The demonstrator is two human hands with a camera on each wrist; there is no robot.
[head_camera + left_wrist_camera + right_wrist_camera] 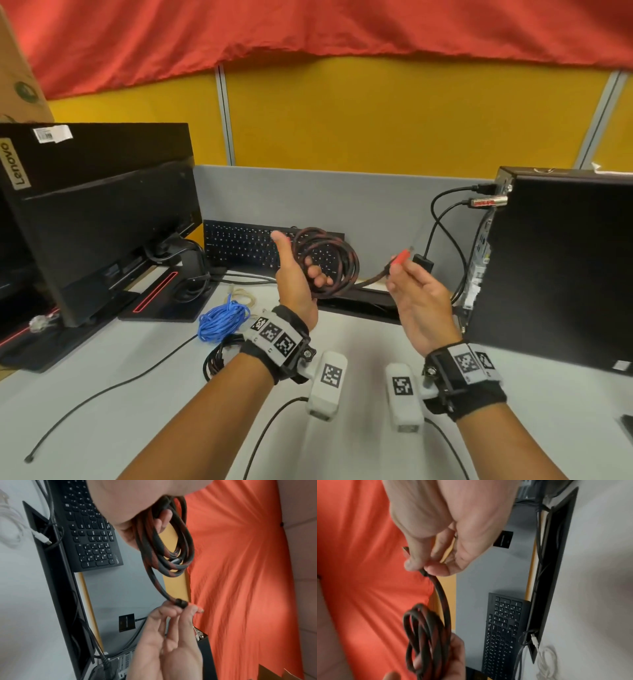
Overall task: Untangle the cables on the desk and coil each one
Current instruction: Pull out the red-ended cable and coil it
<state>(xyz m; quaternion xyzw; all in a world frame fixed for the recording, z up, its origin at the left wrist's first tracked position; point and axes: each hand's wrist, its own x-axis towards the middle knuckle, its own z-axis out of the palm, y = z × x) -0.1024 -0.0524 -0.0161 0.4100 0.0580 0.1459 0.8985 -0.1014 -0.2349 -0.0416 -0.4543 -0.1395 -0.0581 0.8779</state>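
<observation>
Braided cable coil in left hand

My right hand pinches the end of the red-and-black cable between thumb and fingertips, and the cable drops in a curve to the coil gathered in my left hand. The picture is blurred, so I can't quite tell what the plug looks like. Red cloth fills one side; the black keyboard leans on the grey panel. A pale cable lies on the desk.
</observation>
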